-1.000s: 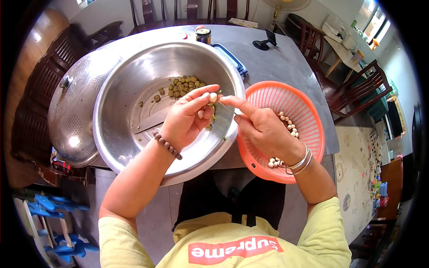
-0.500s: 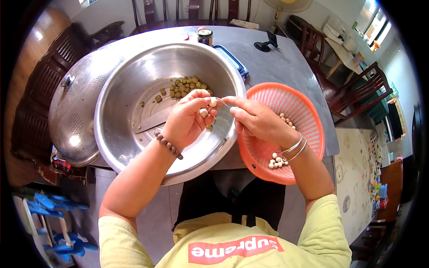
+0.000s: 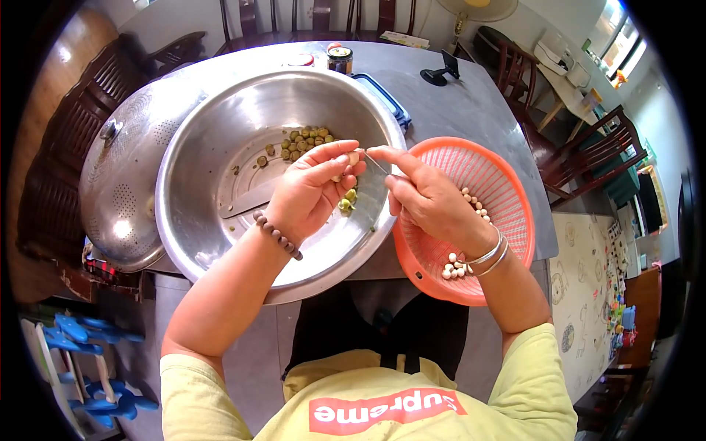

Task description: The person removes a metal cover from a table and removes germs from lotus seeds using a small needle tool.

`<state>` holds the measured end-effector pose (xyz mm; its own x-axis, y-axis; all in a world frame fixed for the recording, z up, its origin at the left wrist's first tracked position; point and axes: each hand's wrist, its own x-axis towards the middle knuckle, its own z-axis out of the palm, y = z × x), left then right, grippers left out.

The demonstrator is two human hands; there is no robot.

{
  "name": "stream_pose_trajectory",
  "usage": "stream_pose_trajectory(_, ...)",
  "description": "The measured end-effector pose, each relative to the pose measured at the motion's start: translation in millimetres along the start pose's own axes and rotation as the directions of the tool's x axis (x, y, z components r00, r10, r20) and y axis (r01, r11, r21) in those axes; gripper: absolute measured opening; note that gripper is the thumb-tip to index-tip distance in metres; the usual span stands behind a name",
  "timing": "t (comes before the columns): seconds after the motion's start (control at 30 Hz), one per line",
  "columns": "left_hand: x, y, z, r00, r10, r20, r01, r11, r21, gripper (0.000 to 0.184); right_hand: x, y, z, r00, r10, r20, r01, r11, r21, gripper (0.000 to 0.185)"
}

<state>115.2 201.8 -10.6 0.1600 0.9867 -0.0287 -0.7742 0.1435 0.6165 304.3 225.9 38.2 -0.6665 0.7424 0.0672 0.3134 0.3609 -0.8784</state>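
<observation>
Over the right side of a large steel basin point(image 3: 176, 147), my left hand point(image 3: 305, 195) is closed, pinching a pale peeled lotus seed point(image 3: 354, 158) at its fingertips. Another pale seed shows partly lower in its fingers. My right hand point(image 3: 434, 202) grips a thin needle-like pick point(image 3: 378, 163), whose tip meets the pinched seed. Several brownish-green unpeeled seeds point(image 3: 301, 141) lie in the basin, with yellow-green husk pieces point(image 3: 348, 199) below my left fingers. Beneath my right hand, an orange colander point(image 3: 515, 220) holds several white seeds point(image 3: 454, 267).
A flat blade point(image 3: 254, 200) rests inside the basin. A perforated steel lid point(image 3: 121, 191) leans at the left. On the grey table point(image 3: 485, 110) are a jar point(image 3: 340, 60), a blue-rimmed box point(image 3: 382, 97) and a black stand point(image 3: 440, 71). Wooden chairs surround it.
The pick now slants more steeply against the seed, and my right hand has shifted slightly right and down. My left fingers have turned, hiding more of the second seed and revealing the husks.
</observation>
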Motion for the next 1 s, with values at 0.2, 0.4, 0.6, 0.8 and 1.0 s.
stream_pose_trajectory(0.2, 0.2, -3.3, -2.5, 1.000, -0.008, 0.018, 0.008, 1.000, -0.013, 0.025, -4.9, -0.5, -1.1, 1.000, -0.002, -0.003, 0.002, 1.000, -0.023, 0.035)
stream_pose_trajectory(0.4, -0.8, -3.5, -0.5, 1.000, -0.020, 0.021, 0.020, 1.000, -0.023, 0.023, -7.5, 1.2, 0.4, 1.000, -0.012, -0.014, 0.012, 0.999, -0.046, 0.035)
stream_pose_trajectory(0.6, -1.0, -3.6, -0.8, 0.999, -0.025, 0.043, 0.026, 1.000, -0.017, 0.024, -8.5, 2.2, 1.5, 1.000, -0.017, -0.019, 0.016, 0.998, -0.053, 0.036)
stream_pose_trajectory(0.8, -2.6, -3.6, -1.8, 0.998, -0.033, 0.050, 0.035, 0.999, -0.028, 0.023, -8.2, 3.0, 3.1, 1.000, -0.014, -0.016, 0.014, 1.000, -0.024, 0.036)
stream_pose_trajectory(1.0, -4.0, -3.0, -1.9, 0.997, -0.045, 0.064, 0.047, 0.998, -0.033, 0.020, -9.3, -0.1, 4.5, 0.999, -0.046, -0.017, 0.045, 0.998, -0.044, 0.035)
